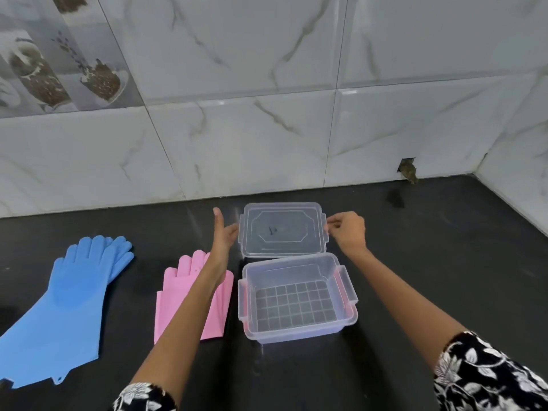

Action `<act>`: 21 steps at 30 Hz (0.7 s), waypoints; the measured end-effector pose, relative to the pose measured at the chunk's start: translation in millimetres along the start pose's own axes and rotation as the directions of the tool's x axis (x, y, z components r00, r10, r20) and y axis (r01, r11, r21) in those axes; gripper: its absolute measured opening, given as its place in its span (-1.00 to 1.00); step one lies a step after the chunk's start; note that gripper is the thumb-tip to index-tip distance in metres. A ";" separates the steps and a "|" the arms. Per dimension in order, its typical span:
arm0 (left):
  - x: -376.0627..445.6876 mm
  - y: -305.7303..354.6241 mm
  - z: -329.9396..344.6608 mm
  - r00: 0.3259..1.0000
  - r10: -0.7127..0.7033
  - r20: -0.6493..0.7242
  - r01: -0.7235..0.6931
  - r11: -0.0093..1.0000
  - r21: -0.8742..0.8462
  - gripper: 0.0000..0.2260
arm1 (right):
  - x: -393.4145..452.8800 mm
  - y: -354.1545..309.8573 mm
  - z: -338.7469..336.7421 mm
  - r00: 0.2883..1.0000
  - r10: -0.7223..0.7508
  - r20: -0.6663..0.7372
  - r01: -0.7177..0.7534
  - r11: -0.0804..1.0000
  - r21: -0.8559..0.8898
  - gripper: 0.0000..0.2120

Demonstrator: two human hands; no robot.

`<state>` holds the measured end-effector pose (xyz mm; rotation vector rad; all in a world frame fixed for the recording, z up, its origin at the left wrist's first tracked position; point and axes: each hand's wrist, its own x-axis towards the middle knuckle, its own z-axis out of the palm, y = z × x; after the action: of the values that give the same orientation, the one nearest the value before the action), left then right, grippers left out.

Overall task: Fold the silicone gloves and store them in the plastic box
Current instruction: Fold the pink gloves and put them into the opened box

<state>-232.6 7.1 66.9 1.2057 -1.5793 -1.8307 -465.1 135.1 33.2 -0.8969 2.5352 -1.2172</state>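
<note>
My two arms come up from the bottom of the frame, bare from wrist to past the elbow. My left sleeve [145, 397] at lower left and right sleeve [486, 378] at lower right are black cloth printed with white leaves and flowers.
</note>
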 end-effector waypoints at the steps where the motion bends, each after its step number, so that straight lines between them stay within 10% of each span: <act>1: 3.1 -4.0 1.5 1.000 -0.001 0.008 0.001 1.000 0.005 -0.10 | 3.7 2.0 6.0 0.998 0.025 0.050 -0.023 0.999 -0.043 -0.86; 7: 18.3 -20.3 5.1 0.998 -0.041 0.046 0.041 0.999 0.013 -0.21 | 4.9 -0.2 12.3 0.914 0.084 0.398 -0.071 0.996 -0.049 -0.72; 11: 16.9 -18.0 5.4 1.000 -0.019 -0.007 0.019 0.987 0.158 -0.33 | -16.8 -11.6 -4.6 0.932 0.010 0.362 -0.004 1.000 -0.016 -0.74; 16: -34.6 -39.6 7.2 0.936 0.340 0.092 -0.325 0.736 0.593 -0.50 | -89.0 -13.7 -20.6 0.931 -0.317 0.180 0.340 0.933 -0.117 -0.69; 21: -89.4 -77.9 25.2 0.912 0.385 0.142 -0.353 0.561 0.749 -0.40 | -142.9 0.6 -11.1 0.893 -0.300 0.336 0.425 0.808 -0.408 -0.52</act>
<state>-190.3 111.3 21.7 1.0563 -2.4818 -0.8316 -355.7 227.7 27.5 -1.6031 2.5470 -0.4837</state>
